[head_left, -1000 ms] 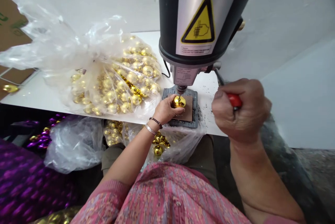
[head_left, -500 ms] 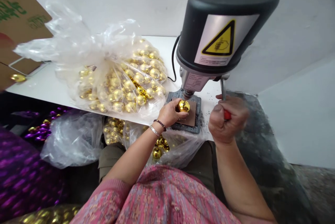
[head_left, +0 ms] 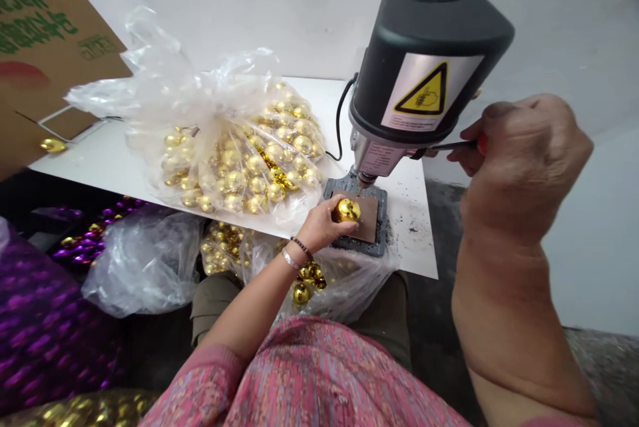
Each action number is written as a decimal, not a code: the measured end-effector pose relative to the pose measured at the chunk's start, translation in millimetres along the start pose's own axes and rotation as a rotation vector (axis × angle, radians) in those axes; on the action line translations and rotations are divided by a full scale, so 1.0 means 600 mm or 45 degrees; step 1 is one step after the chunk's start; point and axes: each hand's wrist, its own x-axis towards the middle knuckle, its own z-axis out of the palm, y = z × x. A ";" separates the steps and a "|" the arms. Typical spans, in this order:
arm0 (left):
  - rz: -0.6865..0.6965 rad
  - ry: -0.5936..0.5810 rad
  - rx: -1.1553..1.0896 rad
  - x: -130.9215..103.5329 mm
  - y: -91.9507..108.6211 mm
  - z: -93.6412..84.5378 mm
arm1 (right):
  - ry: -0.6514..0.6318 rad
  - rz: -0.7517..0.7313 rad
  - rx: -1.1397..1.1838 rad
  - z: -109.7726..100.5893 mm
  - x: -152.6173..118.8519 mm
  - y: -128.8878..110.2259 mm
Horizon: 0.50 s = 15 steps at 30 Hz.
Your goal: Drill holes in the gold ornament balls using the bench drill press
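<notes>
A shiny gold ball (head_left: pixel 349 210) is held between the thumb and fingers of my left hand (head_left: pixel 324 222), over the brown board (head_left: pixel 368 219) on the base of a drill press (head_left: pixel 432 54). The bit (head_left: pixel 360 189) points down just above the ball, with a small gap visible. My right hand (head_left: pixel 524 161), slightly blurred, is wrapped round the red-knobbed lever (head_left: pixel 452 145) at the right of the machine, raised and level with its lower housing. Dark shavings lie around the base.
A clear bag of gold balls (head_left: pixel 239 167) covers the table (head_left: pixel 120 174) at left, beside a cardboard box (head_left: pixel 54 48). Below the table edge are an open bag with gold balls (head_left: pixel 301 292), crumpled plastic (head_left: pixel 144 267) and purple balls (head_left: pixel 44 334).
My right hand has risen and swung outward with the lever. The bit has lifted off the gold ball, which my left hand still holds, a little lower. The view has shifted slightly.
</notes>
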 end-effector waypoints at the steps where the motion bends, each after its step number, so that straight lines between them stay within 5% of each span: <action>1: 0.029 -0.070 0.000 -0.016 -0.005 -0.011 | 0.007 0.016 0.013 0.002 0.004 -0.003; 4: 0.126 -0.273 0.004 -0.061 -0.027 -0.053 | 0.036 0.005 0.027 0.006 0.001 0.001; 6: 0.103 -0.269 0.036 -0.077 -0.042 -0.081 | 0.076 -0.006 0.016 0.007 -0.006 0.006; 12: -0.132 0.391 0.662 -0.018 -0.058 -0.124 | 0.099 -0.005 -0.078 0.006 -0.019 0.005; 15: -0.256 0.358 1.011 0.030 -0.048 -0.128 | 0.097 0.008 -0.114 0.002 -0.024 0.002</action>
